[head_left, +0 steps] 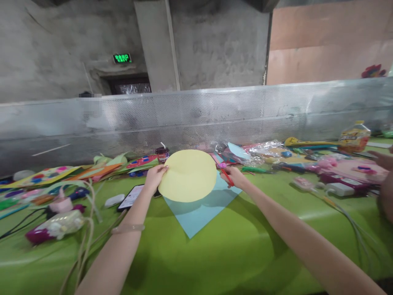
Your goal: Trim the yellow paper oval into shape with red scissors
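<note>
A round piece of pale yellow paper [188, 176] is raised above the table, its left edge pinched by my left hand [155, 177]. My right hand [233, 177] is closed around red scissors [227, 178], close to the paper's right edge. Their blades are hard to make out. Under the yellow round lies a sheet of light blue paper [192, 219], one corner pointing toward me and its far part covered. Beside my left forearm rests a phone [130, 197] with a lit screen, partly hidden by the arm.
Cables and a glue gun-like clear and purple object [55, 227] lie at left. A dark cup with a straw [162, 154] stands behind. Craft scraps line the perforated metal barrier [196, 119]. A bottle [355, 137] and another person's hand [382, 159] are at right.
</note>
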### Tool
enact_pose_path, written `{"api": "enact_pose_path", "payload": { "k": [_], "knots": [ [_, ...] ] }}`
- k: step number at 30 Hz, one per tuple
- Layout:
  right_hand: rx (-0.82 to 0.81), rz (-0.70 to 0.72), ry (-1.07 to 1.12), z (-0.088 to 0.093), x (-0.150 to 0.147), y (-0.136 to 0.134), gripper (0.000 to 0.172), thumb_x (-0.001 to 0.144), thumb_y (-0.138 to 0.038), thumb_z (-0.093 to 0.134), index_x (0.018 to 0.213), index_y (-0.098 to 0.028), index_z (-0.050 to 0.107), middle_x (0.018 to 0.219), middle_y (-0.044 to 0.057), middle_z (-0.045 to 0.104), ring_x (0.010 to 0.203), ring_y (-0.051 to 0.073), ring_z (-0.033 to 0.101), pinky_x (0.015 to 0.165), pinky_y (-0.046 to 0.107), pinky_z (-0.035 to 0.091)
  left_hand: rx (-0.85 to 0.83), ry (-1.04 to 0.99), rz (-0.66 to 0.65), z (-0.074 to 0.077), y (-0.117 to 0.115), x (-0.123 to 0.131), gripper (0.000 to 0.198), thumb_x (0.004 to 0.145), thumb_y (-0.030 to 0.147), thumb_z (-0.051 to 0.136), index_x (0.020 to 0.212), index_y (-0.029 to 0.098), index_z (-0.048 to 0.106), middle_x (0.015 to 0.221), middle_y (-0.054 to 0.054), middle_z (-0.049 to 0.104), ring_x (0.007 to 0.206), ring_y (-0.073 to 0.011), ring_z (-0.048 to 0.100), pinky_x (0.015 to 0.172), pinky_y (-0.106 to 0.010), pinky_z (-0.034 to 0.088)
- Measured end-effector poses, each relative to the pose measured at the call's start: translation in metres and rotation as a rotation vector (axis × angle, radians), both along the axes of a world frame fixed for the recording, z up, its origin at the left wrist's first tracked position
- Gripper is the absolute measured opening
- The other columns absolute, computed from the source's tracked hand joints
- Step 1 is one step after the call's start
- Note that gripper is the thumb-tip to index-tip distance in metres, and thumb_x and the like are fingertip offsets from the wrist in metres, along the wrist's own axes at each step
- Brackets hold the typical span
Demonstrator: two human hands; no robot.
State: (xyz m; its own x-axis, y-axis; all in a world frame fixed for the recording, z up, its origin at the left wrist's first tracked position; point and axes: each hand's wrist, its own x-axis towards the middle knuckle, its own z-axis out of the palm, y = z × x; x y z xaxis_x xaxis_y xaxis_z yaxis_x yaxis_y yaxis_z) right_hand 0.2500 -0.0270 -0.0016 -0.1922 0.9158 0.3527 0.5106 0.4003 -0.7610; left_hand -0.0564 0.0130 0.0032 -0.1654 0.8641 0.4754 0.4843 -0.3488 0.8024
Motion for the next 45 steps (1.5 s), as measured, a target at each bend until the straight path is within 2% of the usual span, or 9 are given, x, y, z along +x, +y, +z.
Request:
{"api": "enact_pose_path", "payload": {
  "k": [5, 17, 30, 45],
  "knots": [
    [-0.037, 0.005, 0.074, 0.0018, 0.0011, -0.0017, 0.014, 0.065, -0.024, 0.045, 0.054, -0.016, 0.040, 0.040, -0.006, 0.040, 0.034, 0.005, 0.040, 0.033, 0.018, 0.041, -0.014, 0.018, -0.019, -0.0007, -0.0002, -0.0003, 0.035, 0.063, 0.043, 0.052, 0.077, 0.014, 0.064, 0.080, -0.006, 0.066, 0.068, -0.0194, 0.057, 0.061, -0.026, 0.041],
    [-0.033, 0.059, -0.015, 0.0033, -0.0014, -0.0062, 0.015, 0.065, -0.024, 0.043, 0.052, -0.016, 0.039, 0.041, -0.005, 0.041, 0.035, 0.006, 0.040, 0.035, 0.018, 0.039, -0.027, 0.032, -0.044, -0.0014, 0.0006, 0.0007, 0.039, 0.061, 0.046, 0.053, 0.079, 0.013, 0.065, 0.079, -0.006, 0.066, 0.068, -0.0204, 0.058, 0.061, -0.027, 0.042],
    [0.019, 0.041, -0.111, 0.0034, 0.0009, -0.0053, 0.014, 0.064, -0.024, 0.041, 0.053, -0.016, 0.040, 0.044, -0.004, 0.043, 0.040, 0.008, 0.041, 0.039, 0.020, 0.034, -0.023, 0.042, -0.051, -0.0026, 0.0022, 0.0000, 0.034, 0.063, 0.043, 0.053, 0.077, 0.015, 0.065, 0.075, -0.005, 0.067, 0.068, -0.0200, 0.058, 0.060, -0.026, 0.042],
    [0.047, 0.032, -0.157, 0.0004, 0.0039, -0.0012, 0.016, 0.066, -0.026, 0.042, 0.054, -0.015, 0.041, 0.046, -0.004, 0.042, 0.040, 0.007, 0.040, 0.038, 0.019, 0.032, -0.022, 0.050, -0.048, -0.0036, 0.0041, -0.0030, 0.037, 0.062, 0.045, 0.053, 0.079, 0.014, 0.065, 0.080, -0.006, 0.066, 0.070, -0.0207, 0.058, 0.062, -0.027, 0.041]
  ]
}}
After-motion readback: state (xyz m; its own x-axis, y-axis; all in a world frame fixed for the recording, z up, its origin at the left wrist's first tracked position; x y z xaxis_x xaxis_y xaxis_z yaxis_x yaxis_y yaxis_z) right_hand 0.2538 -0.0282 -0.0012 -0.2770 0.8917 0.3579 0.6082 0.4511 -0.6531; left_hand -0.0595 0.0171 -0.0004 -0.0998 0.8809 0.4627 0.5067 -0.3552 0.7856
